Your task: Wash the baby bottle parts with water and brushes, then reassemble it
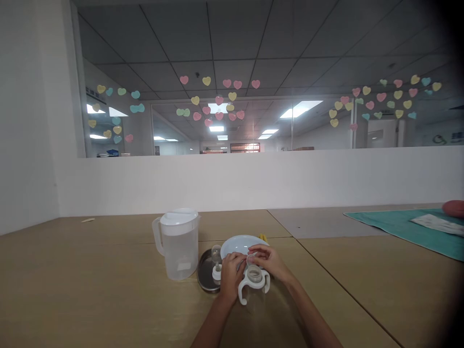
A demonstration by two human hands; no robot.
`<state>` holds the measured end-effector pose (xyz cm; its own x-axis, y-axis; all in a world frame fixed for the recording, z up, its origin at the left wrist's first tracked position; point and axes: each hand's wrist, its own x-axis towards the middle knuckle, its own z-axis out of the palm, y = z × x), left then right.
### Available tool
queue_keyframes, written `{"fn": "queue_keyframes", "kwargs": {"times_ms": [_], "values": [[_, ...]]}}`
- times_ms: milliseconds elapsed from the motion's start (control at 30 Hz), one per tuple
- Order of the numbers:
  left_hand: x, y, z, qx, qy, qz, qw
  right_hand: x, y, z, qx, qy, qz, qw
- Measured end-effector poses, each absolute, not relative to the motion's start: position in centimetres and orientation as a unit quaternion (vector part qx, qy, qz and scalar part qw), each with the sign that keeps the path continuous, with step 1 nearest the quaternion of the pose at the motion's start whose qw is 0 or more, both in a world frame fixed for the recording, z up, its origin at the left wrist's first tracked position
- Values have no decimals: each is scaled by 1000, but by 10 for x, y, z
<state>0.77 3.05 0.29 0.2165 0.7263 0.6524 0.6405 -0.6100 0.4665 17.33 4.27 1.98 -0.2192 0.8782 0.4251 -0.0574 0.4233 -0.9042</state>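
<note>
A clear baby bottle (pixel 254 274) with two white handles stands uncapped on the table, just in front of my hands. My right hand (pixel 271 262) pinches a small clear round piece (pixel 251 260) above and behind the bottle's mouth. Close beside it, my left hand (pixel 232 273) has its fingers curled; what they hold, if anything, is hidden. Left of that hand lies an oval steel tray (pixel 204 282), holding a white bottle collar with a teat (pixel 216 273) and a clear dome cap (pixel 216 252). A pale blue-white bowl (pixel 232 243) sits behind both hands, partly covered by them.
A translucent lidded pitcher (pixel 180 251) stands left of the tray. Something yellow (pixel 263 238) shows at the bowl's far right. A green cloth (pixel 391 224) with a white patterned cloth (pixel 437 224) lies far right. Behind the table rises a white wall (pixel 217 183) with a window.
</note>
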Motion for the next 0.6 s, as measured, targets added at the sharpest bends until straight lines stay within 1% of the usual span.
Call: {"fn": "queue_keyframes", "kwargs": {"times_ms": [167, 300, 400, 500, 600], "values": [[7, 28, 4, 774, 429, 462, 57, 178, 42, 20, -276, -692, 394, 538], [8, 27, 4, 769, 428, 472, 57, 176, 38, 22, -296, -711, 369, 520], [8, 26, 3, 764, 433, 476, 53, 173, 36, 24, -303, -709, 356, 528], [7, 27, 4, 761, 441, 474, 39, 175, 35, 27, -293, -687, 349, 566], [5, 28, 6, 746, 465, 476, 0, 185, 35, 32, -277, -616, 358, 645]]}}
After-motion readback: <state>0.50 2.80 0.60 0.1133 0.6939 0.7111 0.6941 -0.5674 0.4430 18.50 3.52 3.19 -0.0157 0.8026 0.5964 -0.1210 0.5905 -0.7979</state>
